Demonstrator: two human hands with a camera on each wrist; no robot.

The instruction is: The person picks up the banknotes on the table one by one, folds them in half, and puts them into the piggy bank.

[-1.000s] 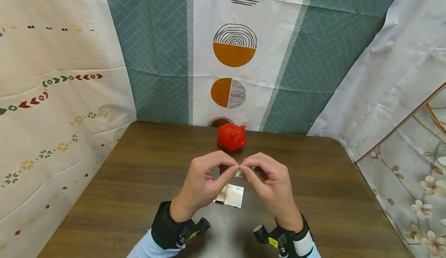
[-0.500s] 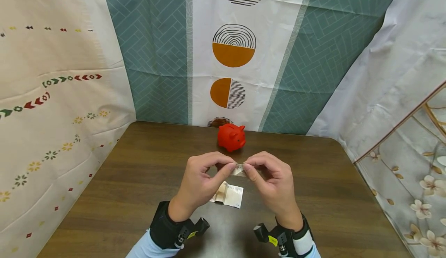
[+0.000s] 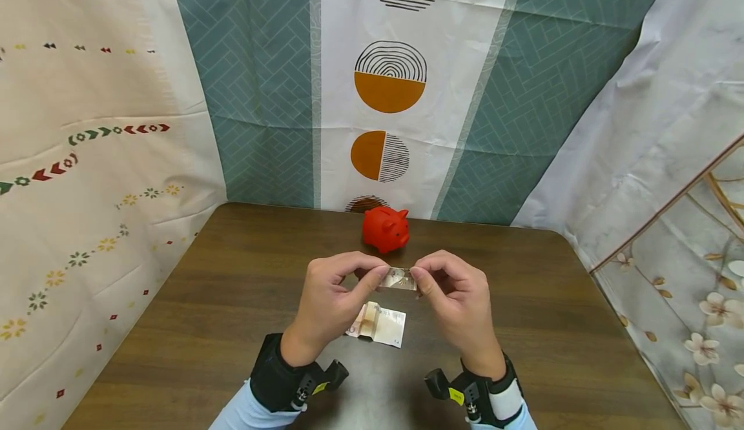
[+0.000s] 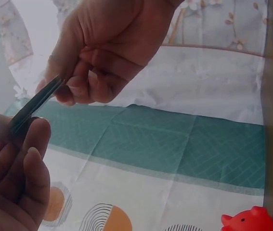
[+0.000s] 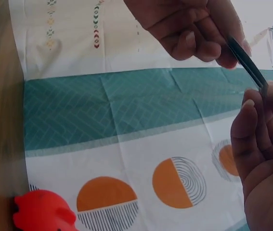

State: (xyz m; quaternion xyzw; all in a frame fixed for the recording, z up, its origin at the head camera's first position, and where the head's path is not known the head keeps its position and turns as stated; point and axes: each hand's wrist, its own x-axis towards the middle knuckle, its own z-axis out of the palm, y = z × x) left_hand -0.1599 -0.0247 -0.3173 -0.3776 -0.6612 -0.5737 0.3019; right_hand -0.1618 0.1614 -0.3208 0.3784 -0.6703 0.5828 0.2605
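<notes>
Left grip (image 3: 331,304) pinches one end of a small folded note (image 3: 398,279) between thumb and fingers, and right grip (image 3: 456,304) pinches the other end in the same manner, so the folded note is held between both, in the air above the tabletop (image 3: 244,301). From the wrist views it is seen by its edge, as a thin dark strip of more than one layer. On the tabletop, nearer to the person, lies a creased note (image 3: 391,328) with a raised fold across it. Beyond both grips stands a red piggy bank (image 3: 386,230), close to the back edge, its snout turned toward the right. Each wrist wears a black band (image 3: 273,375), and the sleeves (image 3: 252,410) are light blue. Behind the tabletop hangs a teal and white cloth (image 3: 258,94) with orange half-circles; at the right is a white cloth (image 3: 628,133) with printed blossoms
</notes>
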